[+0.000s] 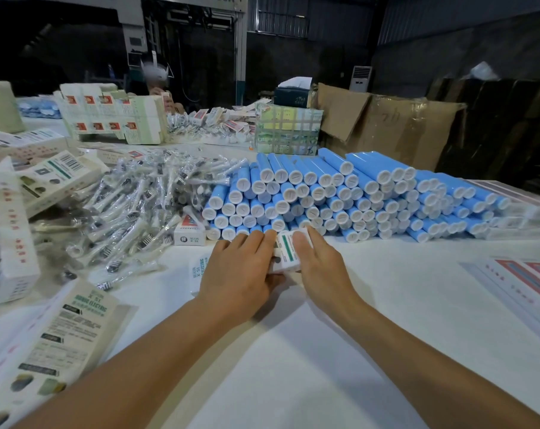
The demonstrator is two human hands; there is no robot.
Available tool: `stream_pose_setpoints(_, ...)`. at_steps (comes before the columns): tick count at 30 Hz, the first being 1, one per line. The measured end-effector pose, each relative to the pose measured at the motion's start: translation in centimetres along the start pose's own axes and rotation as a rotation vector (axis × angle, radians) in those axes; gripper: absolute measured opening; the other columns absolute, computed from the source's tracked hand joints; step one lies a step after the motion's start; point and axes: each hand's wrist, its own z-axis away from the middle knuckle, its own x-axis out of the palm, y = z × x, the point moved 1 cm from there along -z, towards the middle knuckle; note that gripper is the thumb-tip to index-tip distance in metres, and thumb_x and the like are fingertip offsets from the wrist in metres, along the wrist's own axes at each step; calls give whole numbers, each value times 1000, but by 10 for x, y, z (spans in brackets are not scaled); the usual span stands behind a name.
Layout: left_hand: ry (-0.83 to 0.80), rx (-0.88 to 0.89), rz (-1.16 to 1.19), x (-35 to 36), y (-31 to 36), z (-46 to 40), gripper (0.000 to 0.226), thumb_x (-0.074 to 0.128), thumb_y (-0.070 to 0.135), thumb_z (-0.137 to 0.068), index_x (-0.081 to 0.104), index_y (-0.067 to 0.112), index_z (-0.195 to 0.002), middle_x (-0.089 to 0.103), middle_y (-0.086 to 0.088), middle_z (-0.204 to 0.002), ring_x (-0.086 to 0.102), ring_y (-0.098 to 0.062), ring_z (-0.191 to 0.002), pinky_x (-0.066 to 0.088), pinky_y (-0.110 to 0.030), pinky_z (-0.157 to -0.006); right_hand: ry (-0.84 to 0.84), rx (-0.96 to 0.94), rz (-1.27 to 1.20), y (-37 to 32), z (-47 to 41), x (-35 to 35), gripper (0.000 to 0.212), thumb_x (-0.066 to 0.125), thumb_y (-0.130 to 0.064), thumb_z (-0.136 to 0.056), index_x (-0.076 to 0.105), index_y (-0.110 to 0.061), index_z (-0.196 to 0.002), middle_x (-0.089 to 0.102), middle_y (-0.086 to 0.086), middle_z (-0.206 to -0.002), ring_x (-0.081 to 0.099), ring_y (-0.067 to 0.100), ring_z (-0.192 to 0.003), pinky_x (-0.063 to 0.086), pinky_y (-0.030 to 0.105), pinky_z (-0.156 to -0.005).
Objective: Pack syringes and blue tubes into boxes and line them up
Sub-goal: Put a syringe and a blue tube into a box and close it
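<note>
1. Flat carton, lower left of the blue tube stack: "X S1", "SONIC ELECTRIC" in green.
2. Small box just left of the stack: "X S1", tooth icon.
3. Other print too blurred to read.

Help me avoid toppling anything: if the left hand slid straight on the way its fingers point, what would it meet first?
Most likely the bottom row of the blue tube stack. The left hand, beside the small box, points at white tube caps that seem almost at its fingertips, though depth is unclear.
</note>
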Motion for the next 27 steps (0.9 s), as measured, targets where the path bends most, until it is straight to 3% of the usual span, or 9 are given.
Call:
stream_pose_setpoints(3,4,-16,1,1,-3,-1,73,46,61,-87,27,19,-145,46,5,-131,43,-18,-113,32,-32,-89,-35,250,-517,-4,-7,-4,31,41,-27,-101,65,-9,-102,72,13,-95,70,20,-88,56,35,-79)
stream_pose_setpoints(5,12,-15,1,2,-3,-1,73,46,61,-88,28,19,-145,46,5,-131,44,-18,-113,32,-33,-88,-2,314,-628,-3,-10,-6,25,43,-17,-99,63,-4,-110,70,17,-101,68,27,-93,56,41,-83)
stream_pose_setpoints(8,15,-15,2,2,-4,-1,72,47,60,-87,29,19,-145,47,5,-131,44,-18,-114,32,-33,-88,32,286,-585,-2,-10,-6,30,44,-8,-98,54,-6,-127,68,16,-107,67,26,-97,57,41,-82)
stream_pose_setpoints(12,30,-21,50,1,-7,-1,73,48,59,-86,29,21,-145,46,6,-132,43,-17,-116,32,-32,-89,62,273,-574,-1,-11,-10,25,40,-7,-98,61,-2,-109,70,19,-103,70,24,-89,58,37,-75)
stream_pose_setpoints(16,42,-12,62,-1,-8,1,73,48,59,-87,29,21,-146,47,6,-133,44,-18,-116,32,-31,-89,40,279,-613,-3,-11,-11,35,40,-4,-97,54,-2,-129,72,14,-99,70,23,-91,58,37,-75)
stream_pose_setpoints(22,51,-1,41,-3,-7,1,73,52,58,-86,32,19,-145,50,4,-132,47,-19,-114,34,-32,-88,32,253,-564,-3,-9,-7,42,34,-2,-97,51,-9,-135,68,12,-107,68,21,-92,57,32,-69)
stream_pose_setpoints(25,52,6,20,-6,-4,2,73,60,55,-84,40,14,-141,55,-1,-128,52,-23,-110,38,-35,-86,65,220,-503,-3,-6,-6,35,35,-6,-98,56,-11,-126,69,9,-102,69,15,-85,55,24,-60)
stream_pose_setpoints(27,55,21,11,-9,-1,2,72,65,51,-81,46,11,-137,59,-4,-122,56,-25,-104,41,-37,-81,94,212,-483,-4,-6,-6,26,39,-13,-100,64,-10,-105,71,10,-95,71,13,-77,54,22,-58)
